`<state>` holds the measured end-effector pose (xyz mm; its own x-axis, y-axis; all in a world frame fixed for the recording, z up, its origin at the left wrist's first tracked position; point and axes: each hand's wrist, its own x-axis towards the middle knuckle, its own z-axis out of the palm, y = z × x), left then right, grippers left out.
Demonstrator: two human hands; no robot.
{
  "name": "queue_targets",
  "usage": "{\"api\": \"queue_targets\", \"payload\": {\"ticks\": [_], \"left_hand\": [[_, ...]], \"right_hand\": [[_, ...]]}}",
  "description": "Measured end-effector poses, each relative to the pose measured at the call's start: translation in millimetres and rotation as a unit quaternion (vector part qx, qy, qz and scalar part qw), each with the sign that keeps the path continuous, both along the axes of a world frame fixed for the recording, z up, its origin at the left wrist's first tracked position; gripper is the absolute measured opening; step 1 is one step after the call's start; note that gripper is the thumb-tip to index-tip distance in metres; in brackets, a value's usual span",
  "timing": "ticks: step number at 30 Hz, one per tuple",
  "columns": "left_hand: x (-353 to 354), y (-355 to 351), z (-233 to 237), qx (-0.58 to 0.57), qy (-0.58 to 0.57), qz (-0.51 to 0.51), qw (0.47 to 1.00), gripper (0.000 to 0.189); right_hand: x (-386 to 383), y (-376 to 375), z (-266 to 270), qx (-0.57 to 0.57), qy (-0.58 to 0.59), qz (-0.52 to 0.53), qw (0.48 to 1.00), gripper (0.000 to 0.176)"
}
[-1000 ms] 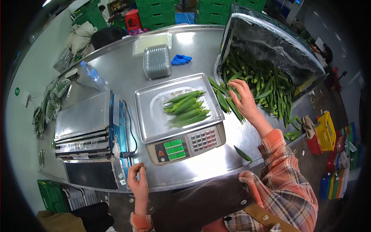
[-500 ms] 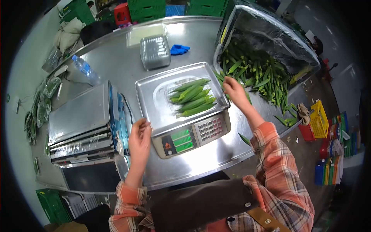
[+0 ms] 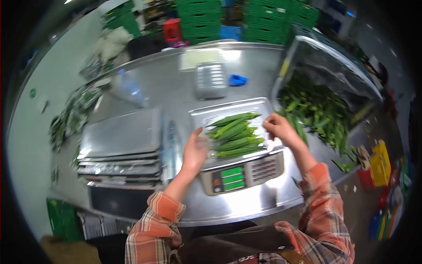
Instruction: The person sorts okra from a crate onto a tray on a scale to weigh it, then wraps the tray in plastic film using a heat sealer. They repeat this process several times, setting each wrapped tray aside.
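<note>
A clear plastic tray of okra [image 3: 236, 135], the green pods lying side by side, is over the steel pan [image 3: 198, 115] of a digital scale [image 3: 244, 177]. Its see-through edges barely show. At the tray's left end is my left hand [image 3: 194, 153], blurred, its fingers curled at the edge. My right hand [image 3: 280, 128] is closed at the right end, fingertips pinched by the tray's rim. Green digits glow on the scale's display [image 3: 233, 179], too blurred to read.
Stacked clear trays [image 3: 210, 81] and a blue cloth-like item [image 3: 238, 80] lie behind the scale. Loose okra [image 3: 318, 110] spills from a lined crate [image 3: 338, 57] at right. A wrapping machine [image 3: 121, 136] and water bottle [image 3: 130, 88] are at left.
Both hands have closed in on the tray's two ends, and the okra looks raised toward me off the pan. My view has shifted, so the table appears lower and farther right.
</note>
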<state>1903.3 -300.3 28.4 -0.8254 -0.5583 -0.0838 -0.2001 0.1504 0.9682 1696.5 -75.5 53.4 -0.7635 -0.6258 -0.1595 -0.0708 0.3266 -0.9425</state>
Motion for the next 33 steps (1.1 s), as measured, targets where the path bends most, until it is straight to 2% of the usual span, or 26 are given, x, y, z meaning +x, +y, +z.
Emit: {"api": "queue_targets", "payload": {"ticks": [1, 3, 6, 8, 9, 10, 12, 14, 16, 18, 19, 21, 23, 25, 29, 30, 33], "left_hand": [[18.4, -16.0, 10.3, -0.012, 0.011, 0.006, 1.000, 0.063], [50.7, -47.5, 37.7, 0.036, 0.054, 0.041, 0.997, 0.060], [102.6, -118.5, 57.4, -0.003, 0.057, 0.092, 0.994, 0.060], [141.5, -191.6, 49.6, -0.061, 0.048, 0.122, 0.989, 0.061], [165.6, -232.0, 40.5, -0.054, 0.045, 0.144, 0.987, 0.062], [189.5, -295.5, 35.3, -0.053, 0.042, 0.145, 0.987, 0.063], [216.8, -346.3, 18.2, -0.095, 0.014, 0.135, 0.986, 0.063], [232.5, -385.8, 6.4, -0.131, -0.004, 0.103, 0.986, 0.061], [241.1, -407.1, -1.6, -0.154, -0.010, 0.061, 0.986, 0.059], [249.6, -407.2, 3.3, -0.146, 0.014, 0.058, 0.988, 0.053], [256.8, -404.9, 7.0, -0.142, 0.026, 0.057, 0.988, 0.050], [288.7, -409.8, 3.1, -0.344, 0.068, 0.085, 0.933, 0.030], [328.6, -411.4, 15.2, -0.483, 0.003, 0.087, 0.871, 0.012], [359.2, -407.5, 11.1, -0.494, -0.046, 0.110, 0.861, 0.016], [375.2, -389.1, 4.2, -0.588, -0.102, 0.152, 0.788, 0.019], [375.1, -384.1, 7.2, -0.596, -0.111, 0.169, 0.777, 0.020], [375.6, -379.9, 5.2, -0.616, -0.130, 0.214, 0.747, 0.024]], "right_hand": [[12.1, -14.3, 13.3, -0.022, -0.013, 0.015, 1.000, 0.012], [30.1, -55.7, 32.0, -0.054, -0.057, 0.039, 0.996, 0.014], [71.4, -146.2, 46.7, -0.062, -0.043, 0.084, 0.994, 0.017], [107.9, -219.0, 41.2, -0.046, 0.004, 0.093, 0.995, 0.019], [123.1, -255.1, 33.2, -0.021, 0.018, 0.112, 0.993, 0.020], [149.4, -321.0, 0.3, -0.027, 0.028, 0.127, 0.991, 0.019], [191.0, -371.2, -1.7, 0.006, 0.003, 0.130, 0.991, 0.022], [217.7, -394.8, -7.4, 0.047, 0.062, 0.117, 0.990, 0.024], [233.2, -404.8, -5.3, 0.087, 0.128, 0.104, 0.983, 0.023], [243.2, -398.1, 1.5, 0.139, 0.206, 0.088, 0.965, 0.023], [249.8, -387.9, 4.2, 0.129, 0.253, 0.051, 0.957, 0.021], [266.8, -354.6, 8.2, 0.106, 0.351, -0.018, 0.930, 0.017], [284.0, -313.4, 9.8, 0.065, 0.413, -0.041, 0.907, 0.011], [300.6, -284.2, 1.6, 0.137, 0.491, -0.081, 0.856, 0.009], [325.2, -268.7, -1.4, 0.213, 0.541, -0.123, 0.804, 0.015], [330.9, -268.4, 3.2, 0.227, 0.534, -0.112, 0.807, 0.020], [339.1, -271.7, 3.3, 0.208, 0.530, -0.122, 0.813, 0.018]]}}
